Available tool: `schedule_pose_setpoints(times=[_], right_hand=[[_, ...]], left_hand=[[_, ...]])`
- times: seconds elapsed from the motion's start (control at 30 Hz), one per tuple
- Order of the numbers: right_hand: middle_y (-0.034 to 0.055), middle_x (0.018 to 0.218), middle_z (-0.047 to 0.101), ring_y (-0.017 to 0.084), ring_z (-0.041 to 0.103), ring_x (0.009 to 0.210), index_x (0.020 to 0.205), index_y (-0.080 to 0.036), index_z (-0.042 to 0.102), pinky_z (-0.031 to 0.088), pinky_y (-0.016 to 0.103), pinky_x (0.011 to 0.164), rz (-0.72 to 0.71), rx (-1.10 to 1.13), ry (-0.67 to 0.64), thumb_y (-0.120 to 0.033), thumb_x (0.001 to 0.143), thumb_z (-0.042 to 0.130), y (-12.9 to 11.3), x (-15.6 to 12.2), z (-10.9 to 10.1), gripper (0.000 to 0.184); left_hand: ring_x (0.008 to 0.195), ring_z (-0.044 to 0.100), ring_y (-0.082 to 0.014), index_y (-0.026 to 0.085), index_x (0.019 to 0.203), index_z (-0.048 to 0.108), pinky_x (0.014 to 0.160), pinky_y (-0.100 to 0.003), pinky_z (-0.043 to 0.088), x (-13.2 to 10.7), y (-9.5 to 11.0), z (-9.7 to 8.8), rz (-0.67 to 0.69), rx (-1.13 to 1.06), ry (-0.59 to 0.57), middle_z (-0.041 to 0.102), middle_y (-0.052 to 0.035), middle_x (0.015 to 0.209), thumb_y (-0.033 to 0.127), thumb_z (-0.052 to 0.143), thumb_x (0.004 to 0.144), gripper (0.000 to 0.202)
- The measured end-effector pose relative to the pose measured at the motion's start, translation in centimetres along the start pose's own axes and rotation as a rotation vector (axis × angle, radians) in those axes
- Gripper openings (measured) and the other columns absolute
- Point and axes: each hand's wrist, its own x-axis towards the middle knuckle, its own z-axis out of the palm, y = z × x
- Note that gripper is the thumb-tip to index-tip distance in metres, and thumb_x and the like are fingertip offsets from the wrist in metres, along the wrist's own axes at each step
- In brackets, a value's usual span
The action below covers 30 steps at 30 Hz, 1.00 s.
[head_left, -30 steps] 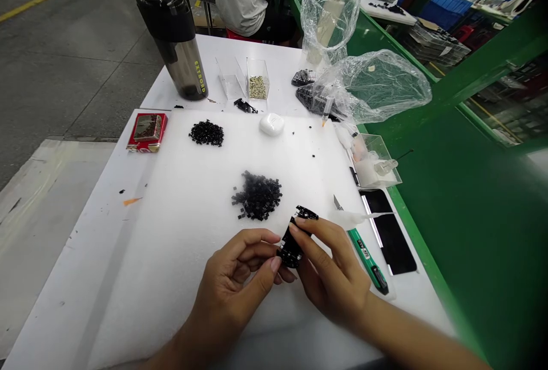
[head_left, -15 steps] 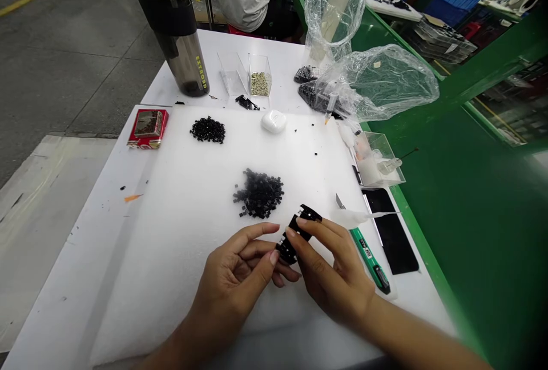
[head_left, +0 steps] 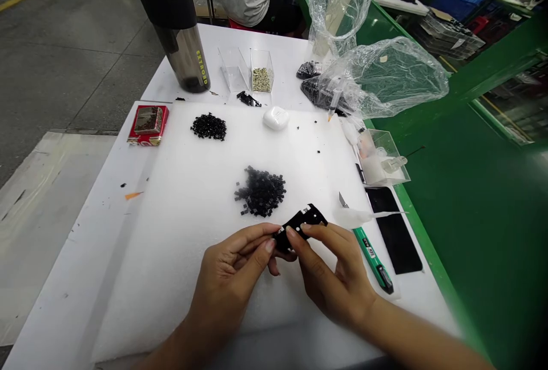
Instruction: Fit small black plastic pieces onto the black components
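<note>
Between my two hands is a small curved black plastic part (head_left: 314, 216) with white spots or holes, raised over the white foam sheet (head_left: 180, 210). My left hand (head_left: 240, 267) pinches its left end between thumb and fingers. On the right side, my right hand (head_left: 338, 273) grips the same part, its fingertips lying on the upper face. Just beyond my hands lies a pile of small black square pieces (head_left: 261, 192). A green utility knife (head_left: 373, 258) rests to the right of my right hand, near a white plastic nozzle-like piece (head_left: 353, 218).
Farther back are a pile of tiny black pieces (head_left: 208, 127), a white rounded lump (head_left: 275, 119) and a clear box of small metallic bits (head_left: 261, 79). A tall bottle (head_left: 184, 56) stands at back left. Plastic bags (head_left: 385, 79), a clear tray (head_left: 383, 159) and a black phone-like slab (head_left: 396, 233) line the right.
The black part has turned to lie flatter and more sideways. My left fingers have closed onto its left end; my right hand still holds it.
</note>
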Motion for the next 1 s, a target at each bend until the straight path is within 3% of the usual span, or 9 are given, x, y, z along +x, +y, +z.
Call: schedule_pose_setpoints(times=[0.17,0.3,0.5,0.67,0.87,1.0], right_hand=[[0.0127,0.107,0.061,0.020,0.063,0.100,0.112,-0.007,0.069,0.061,0.031,0.079,-0.032,-0.005,0.020,0.006,0.083,0.062,-0.3,0.8,-0.3,0.032],[0.0119,0.111,0.061,0.021,0.063,0.103,0.119,-0.011,0.067,0.062,0.033,0.082,-0.020,0.004,0.006,0.002,0.085,0.064,-0.3,0.1,-0.1,0.037],[0.0147,0.119,0.057,0.025,0.060,0.113,0.129,-0.008,0.062,0.061,0.036,0.090,-0.028,0.064,-0.054,-0.005,0.089,0.063,-0.1,-1.2,-0.1,0.040],[0.0149,0.115,0.059,0.024,0.060,0.110,0.126,-0.006,0.064,0.061,0.035,0.088,-0.032,0.086,-0.028,0.002,0.085,0.063,-0.2,-0.2,-0.3,0.042],[0.0148,0.121,0.058,0.024,0.062,0.110,0.128,-0.014,0.063,0.060,0.039,0.086,0.238,0.329,0.029,0.006,0.083,0.057,-0.1,0.0,0.2,0.049],[0.0140,0.123,0.062,0.023,0.062,0.115,0.120,-0.015,0.065,0.058,0.040,0.094,0.375,0.517,-0.029,0.002,0.086,0.055,0.1,0.2,0.2,0.040]], left_hand=[[0.068,0.069,-0.0110,0.022,0.105,0.075,0.070,-0.018,0.059,-0.3,0.2,0.0,-0.064,0.005,0.024,0.075,0.0007,0.075,0.024,0.067,0.090,0.017],[0.067,0.069,-0.0107,0.022,0.103,0.075,0.068,-0.017,0.058,-0.3,0.4,0.1,-0.072,-0.005,0.041,0.074,0.0012,0.073,0.023,0.067,0.089,0.016],[0.064,0.065,-0.0085,0.022,0.101,0.076,0.067,-0.016,0.057,0.0,0.5,0.3,-0.113,-0.085,0.027,0.075,0.0014,0.075,0.024,0.070,0.088,0.014],[0.065,0.067,-0.0100,0.022,0.102,0.075,0.065,-0.018,0.057,0.2,0.4,0.2,-0.143,-0.144,-0.008,0.074,0.0012,0.073,0.026,0.071,0.088,0.015],[0.077,0.074,-0.0145,0.023,0.108,0.074,0.075,-0.023,0.061,0.0,0.3,0.0,-0.124,-0.117,-0.062,0.078,-0.0011,0.086,0.026,0.068,0.091,0.018],[0.087,0.075,-0.0174,0.019,0.103,0.070,0.077,-0.024,0.061,0.0,0.1,-0.1,-0.156,-0.190,-0.091,0.079,-0.0035,0.093,0.026,0.069,0.090,0.014]])
